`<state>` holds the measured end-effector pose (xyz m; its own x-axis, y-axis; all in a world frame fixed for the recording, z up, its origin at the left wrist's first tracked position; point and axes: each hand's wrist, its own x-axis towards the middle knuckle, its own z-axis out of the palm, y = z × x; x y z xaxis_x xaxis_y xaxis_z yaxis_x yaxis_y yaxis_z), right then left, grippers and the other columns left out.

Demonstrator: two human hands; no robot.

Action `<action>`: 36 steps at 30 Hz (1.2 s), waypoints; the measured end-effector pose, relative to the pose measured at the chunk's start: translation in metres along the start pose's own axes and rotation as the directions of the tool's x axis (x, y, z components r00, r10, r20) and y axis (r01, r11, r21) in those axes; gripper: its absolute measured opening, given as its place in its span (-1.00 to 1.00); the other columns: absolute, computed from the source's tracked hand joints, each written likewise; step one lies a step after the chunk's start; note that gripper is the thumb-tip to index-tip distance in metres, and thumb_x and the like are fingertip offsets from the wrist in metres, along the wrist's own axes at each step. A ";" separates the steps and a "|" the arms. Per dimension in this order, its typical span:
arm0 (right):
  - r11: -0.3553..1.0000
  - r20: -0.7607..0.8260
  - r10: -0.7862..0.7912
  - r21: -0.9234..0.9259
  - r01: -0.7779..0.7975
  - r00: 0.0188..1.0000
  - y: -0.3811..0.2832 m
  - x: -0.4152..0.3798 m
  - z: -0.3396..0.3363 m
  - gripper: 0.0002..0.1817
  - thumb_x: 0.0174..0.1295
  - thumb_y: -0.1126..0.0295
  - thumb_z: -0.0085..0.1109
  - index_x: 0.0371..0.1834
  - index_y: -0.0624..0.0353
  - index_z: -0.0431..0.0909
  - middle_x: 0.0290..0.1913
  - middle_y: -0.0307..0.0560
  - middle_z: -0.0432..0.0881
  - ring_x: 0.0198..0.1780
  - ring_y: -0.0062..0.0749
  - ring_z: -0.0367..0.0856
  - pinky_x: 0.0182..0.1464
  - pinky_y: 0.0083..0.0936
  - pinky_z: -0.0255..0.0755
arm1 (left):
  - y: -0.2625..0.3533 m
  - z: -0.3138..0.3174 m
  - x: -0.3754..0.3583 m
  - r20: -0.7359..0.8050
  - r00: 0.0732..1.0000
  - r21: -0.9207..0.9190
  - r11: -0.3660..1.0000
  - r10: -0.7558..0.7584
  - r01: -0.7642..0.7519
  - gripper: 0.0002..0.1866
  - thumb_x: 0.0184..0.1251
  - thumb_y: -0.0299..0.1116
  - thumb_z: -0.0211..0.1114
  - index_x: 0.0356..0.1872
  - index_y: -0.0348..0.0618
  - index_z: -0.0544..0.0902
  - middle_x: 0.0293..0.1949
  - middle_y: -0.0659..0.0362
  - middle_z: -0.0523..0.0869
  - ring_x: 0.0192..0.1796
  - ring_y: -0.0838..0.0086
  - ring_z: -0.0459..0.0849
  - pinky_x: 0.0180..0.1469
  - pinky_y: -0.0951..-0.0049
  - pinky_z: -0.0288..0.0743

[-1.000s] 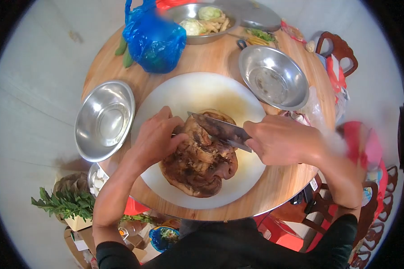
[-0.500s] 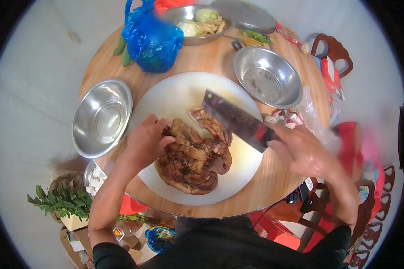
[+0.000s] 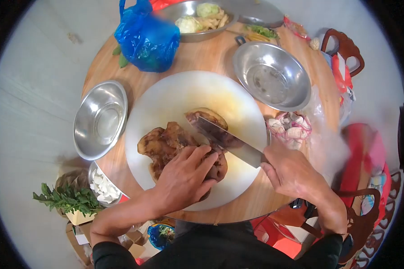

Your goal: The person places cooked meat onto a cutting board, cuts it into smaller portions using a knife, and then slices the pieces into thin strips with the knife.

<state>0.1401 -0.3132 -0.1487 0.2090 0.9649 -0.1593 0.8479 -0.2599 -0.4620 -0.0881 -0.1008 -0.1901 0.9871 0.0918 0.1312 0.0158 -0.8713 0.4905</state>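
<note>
A large brown piece of cooked meat [image 3: 159, 145] lies on the round white cutting board [image 3: 166, 98]. My left hand [image 3: 186, 177] rests on top of the meat with its fingers spread, pressing near the blade. My right hand [image 3: 294, 170] is wrapped round the handle of a wide cleaver [image 3: 231, 145]. The blade points up and left, between the large piece and a smaller piece of meat [image 3: 215, 117] behind it. Part of the large piece is hidden under my left hand.
Steel bowls stand left [image 3: 101, 120] and back right [image 3: 274, 76]. A blue plastic bag [image 3: 150, 42] and a bowl of vegetables [image 3: 197, 36] are at the back. Garlic [image 3: 294, 127] lies right of the board; white chunks [image 3: 104, 187] sit in a dish at lower left.
My left hand has moved right and nearer me, onto the meat's middle. The cleaver has come down onto the meat, and the large piece has shifted and spread left.
</note>
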 end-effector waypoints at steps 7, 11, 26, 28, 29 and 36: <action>0.995 0.052 0.031 -0.094 -0.026 0.998 0.002 -0.002 -0.017 -0.78 0.49 0.39 0.29 -0.03 0.31 0.49 -0.40 0.26 0.74 -0.32 0.39 0.76 -0.24 0.18 0.60 | 0.003 0.007 0.010 -0.037 0.999 0.007 1.000 0.019 -0.019 -0.21 0.19 -0.26 0.68 0.43 -0.33 0.59 0.35 -0.17 0.61 0.29 -0.17 0.66 0.33 -0.07 0.65; 1.000 0.059 0.020 0.007 -0.020 0.998 -0.004 0.001 -0.023 -0.79 0.49 0.38 0.29 -0.07 0.28 0.48 -0.43 0.20 0.73 -0.34 0.30 0.77 -0.30 0.12 0.59 | 0.008 0.004 0.008 0.000 1.000 0.059 0.998 -0.011 0.011 -0.21 0.21 -0.23 0.66 0.44 -0.36 0.59 0.34 -0.15 0.62 0.25 -0.11 0.68 0.28 -0.03 0.68; 0.995 0.237 -0.034 0.095 0.012 0.971 0.008 0.013 -0.025 -0.74 0.40 0.43 0.34 -0.08 0.35 0.47 -0.50 0.22 0.69 -0.39 0.31 0.78 -0.31 0.15 0.56 | 0.013 0.013 0.001 0.035 0.997 0.042 0.997 -0.068 0.067 -0.18 0.26 -0.28 0.65 0.50 -0.43 0.53 0.37 -0.19 0.61 0.17 -0.08 0.73 0.21 0.09 0.71; 0.999 0.293 -0.003 0.045 -0.010 0.956 0.004 0.014 -0.024 -0.72 0.37 0.43 0.36 -0.07 0.36 0.47 -0.51 0.22 0.70 -0.37 0.30 0.80 -0.31 0.13 0.58 | 0.010 0.016 -0.001 0.011 0.999 0.021 0.998 -0.053 0.052 -0.17 0.26 -0.27 0.65 0.50 -0.43 0.53 0.37 -0.19 0.61 0.17 -0.09 0.73 0.22 0.09 0.71; 1.000 0.278 -0.016 0.005 0.015 0.960 0.001 0.013 -0.017 -0.71 0.36 0.42 0.37 -0.07 0.37 0.47 -0.51 0.21 0.71 -0.35 0.29 0.81 -0.29 0.13 0.60 | 0.010 0.018 -0.002 -0.005 0.999 0.017 0.999 -0.045 0.045 -0.17 0.25 -0.27 0.66 0.50 -0.42 0.53 0.37 -0.19 0.61 0.19 -0.09 0.73 0.21 0.08 0.72; 0.990 0.140 -0.074 -0.113 0.090 0.987 -0.010 0.022 0.028 -0.69 0.31 0.42 0.36 0.01 0.33 0.50 -0.48 0.23 0.76 -0.34 0.15 0.88 -0.30 0.01 0.69 | 0.022 0.015 -0.002 0.022 0.996 0.034 0.995 -0.091 0.090 -0.24 0.27 -0.29 0.63 0.46 -0.40 0.56 0.36 -0.18 0.60 0.24 -0.10 0.72 0.20 0.05 0.74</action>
<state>0.1221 -0.2907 -0.1716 0.0758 0.9665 -0.2452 0.9127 -0.1663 -0.3733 -0.0876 -0.1275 -0.1929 0.9849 0.1597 0.0672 0.1098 -0.8753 0.4710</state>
